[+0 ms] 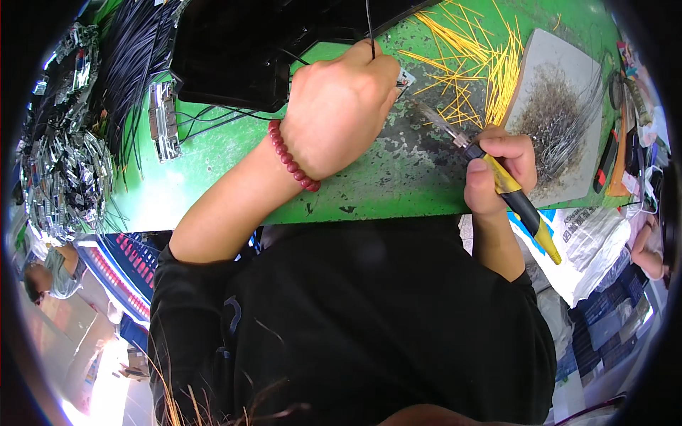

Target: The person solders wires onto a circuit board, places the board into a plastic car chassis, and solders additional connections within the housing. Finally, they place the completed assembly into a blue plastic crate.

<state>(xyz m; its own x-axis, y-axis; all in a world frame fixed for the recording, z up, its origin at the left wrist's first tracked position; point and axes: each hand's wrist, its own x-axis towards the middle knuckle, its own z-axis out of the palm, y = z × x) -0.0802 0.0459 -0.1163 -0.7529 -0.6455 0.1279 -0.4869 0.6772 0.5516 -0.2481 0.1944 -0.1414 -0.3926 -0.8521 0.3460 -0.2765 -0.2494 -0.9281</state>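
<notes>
My left hand (339, 110), a red bead bracelet (289, 157) on its wrist, is closed above the green bench. A black wire (369, 25) rises from its fingers, and a small pale metal-looking part (405, 80) shows at its right edge; how the fingers hold them is hidden. My right hand (501, 167) grips a soldering iron (524, 207) with a yellow and black handle. The iron's tip points up and left toward the small part, apparently apart from it. Yellow wires (462, 64) lie scattered beyond the iron.
A black plastic tray (227, 57) stands at the back. Left are black wires (138, 60), a metal connector strip (165, 121) and a heap of shiny metal parts (67, 170). Right lies a grey board (582, 67) with dark residue; hand tools (616, 160) lie beyond. Other people are at both sides.
</notes>
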